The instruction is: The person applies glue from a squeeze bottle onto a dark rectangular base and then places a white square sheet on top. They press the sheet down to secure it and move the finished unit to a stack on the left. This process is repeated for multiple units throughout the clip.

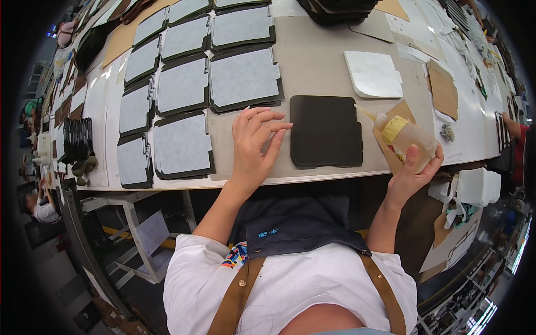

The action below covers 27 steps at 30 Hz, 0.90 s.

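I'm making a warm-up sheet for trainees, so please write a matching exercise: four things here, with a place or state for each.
1. squeeze bottle
2. left hand
3. dark panel
4. white piece

A. flat, between the two hands
B. farther out on the table
C. gripped by the right hand
D. fingers spread, holding nothing

Pairs: 1-C, 2-D, 3-A, 4-B
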Motion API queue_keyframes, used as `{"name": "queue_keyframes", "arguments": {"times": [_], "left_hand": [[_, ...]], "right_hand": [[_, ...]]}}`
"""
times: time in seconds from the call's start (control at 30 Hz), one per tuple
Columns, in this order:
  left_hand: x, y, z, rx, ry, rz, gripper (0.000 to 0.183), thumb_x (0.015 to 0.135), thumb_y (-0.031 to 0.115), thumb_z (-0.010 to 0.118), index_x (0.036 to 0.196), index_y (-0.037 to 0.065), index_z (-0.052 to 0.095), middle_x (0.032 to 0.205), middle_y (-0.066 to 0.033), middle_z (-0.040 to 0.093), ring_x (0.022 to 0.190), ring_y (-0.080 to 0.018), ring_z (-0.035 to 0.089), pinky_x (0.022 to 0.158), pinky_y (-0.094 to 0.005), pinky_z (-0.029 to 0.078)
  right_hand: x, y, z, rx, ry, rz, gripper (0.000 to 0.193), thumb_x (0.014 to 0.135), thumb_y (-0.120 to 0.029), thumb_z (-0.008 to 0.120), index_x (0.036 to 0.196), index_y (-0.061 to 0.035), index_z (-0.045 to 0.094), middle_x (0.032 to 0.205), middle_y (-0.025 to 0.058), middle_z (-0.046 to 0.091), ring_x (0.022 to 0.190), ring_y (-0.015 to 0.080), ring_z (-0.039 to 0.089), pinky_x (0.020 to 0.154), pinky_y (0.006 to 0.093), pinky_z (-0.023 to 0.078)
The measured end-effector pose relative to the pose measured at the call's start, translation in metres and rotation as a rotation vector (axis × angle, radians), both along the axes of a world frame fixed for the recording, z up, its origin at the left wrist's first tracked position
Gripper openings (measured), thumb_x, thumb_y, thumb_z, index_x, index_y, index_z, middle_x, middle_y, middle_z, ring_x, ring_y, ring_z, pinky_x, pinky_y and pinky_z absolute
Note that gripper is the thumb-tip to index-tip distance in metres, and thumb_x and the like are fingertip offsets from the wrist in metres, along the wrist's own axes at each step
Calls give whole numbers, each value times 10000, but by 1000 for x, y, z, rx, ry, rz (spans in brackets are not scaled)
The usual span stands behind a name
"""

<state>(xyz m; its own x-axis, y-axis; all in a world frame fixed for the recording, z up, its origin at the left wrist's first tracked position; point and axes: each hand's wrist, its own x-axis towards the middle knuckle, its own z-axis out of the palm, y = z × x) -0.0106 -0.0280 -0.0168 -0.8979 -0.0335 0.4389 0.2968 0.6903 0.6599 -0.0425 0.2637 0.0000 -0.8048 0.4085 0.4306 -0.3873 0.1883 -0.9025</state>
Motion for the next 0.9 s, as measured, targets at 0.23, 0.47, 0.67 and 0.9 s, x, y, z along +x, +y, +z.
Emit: {"name": "queue_keyframes", "arguments": {"times": [0.23, 0.47, 0.67, 0.9], "left_hand": [[0, 0, 0, 10, -4, 0, 124, 907, 80, 665, 997, 85, 751, 1138, -41, 701, 1200, -278, 558, 1061, -424, 359], [-1, 1, 0, 39, 4, 2, 122, 888, 77, 687, 990, 113, 743, 1116, -25, 689, 1182, -268, 558, 1092, -462, 336], [0, 0, -1, 46, -1, 1, 121, 889, 76, 684, 988, 117, 741, 1118, -28, 686, 1184, -269, 557, 1097, -471, 331], [0, -1, -2, 46, 9, 3, 114, 890, 81, 685, 982, 121, 739, 1109, -28, 683, 1185, -273, 555, 1102, -484, 330]], "right_hand": [[1, 0, -2, 43, -7, 2, 550, 935, -208, 756, 1337, -27, 428, 1309, 188, 603, 1217, 253, 595, 1072, 387, 458], [1, -11, 4, 75, 6, 58, 593, 927, -249, 761, 1313, -25, 370, 1287, 239, 594, 1217, 342, 611, 1079, 443, 462], [-1, -25, 3, 123, 73, 127, 612, 911, -248, 778, 1311, -29, 369, 1269, 228, 590, 1205, 348, 619, 1086, 453, 465], [-1, -41, 3, 171, 125, 189, 644, 890, -262, 801, 1309, -28, 371, 1262, 204, 579, 1193, 342, 625, 1059, 439, 484]]}}
